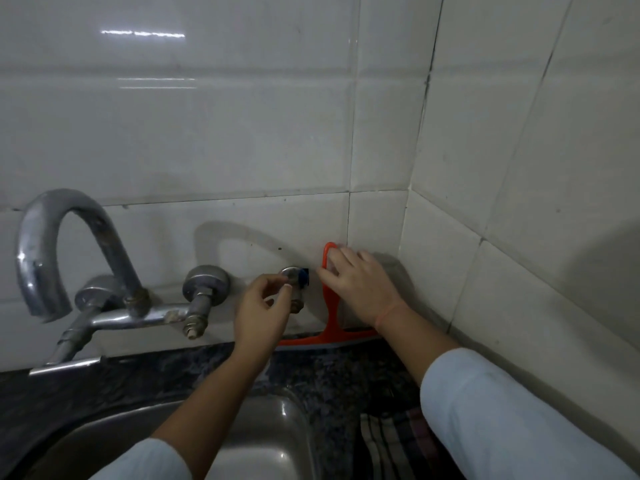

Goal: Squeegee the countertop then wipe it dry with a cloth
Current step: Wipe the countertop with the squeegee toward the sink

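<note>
An orange squeegee (331,322) stands upright against the white tiled wall, with its blade resting on the dark speckled countertop (329,375) near the corner. My right hand (356,285) covers the top loop of its handle, thumb on the left side and fingers over the loop. My left hand (259,313) hovers just left of it, fingers curled and apart, close to a small metal wall valve (294,277), holding nothing. A dark checked cloth (398,441) lies on the countertop at the bottom right, partly under my right sleeve.
A steel sink (273,441) sits below my arms. A curved metal faucet (52,244) with its pipe and a round knob (206,282) juts from the wall at left. Tiled walls meet in a corner at right.
</note>
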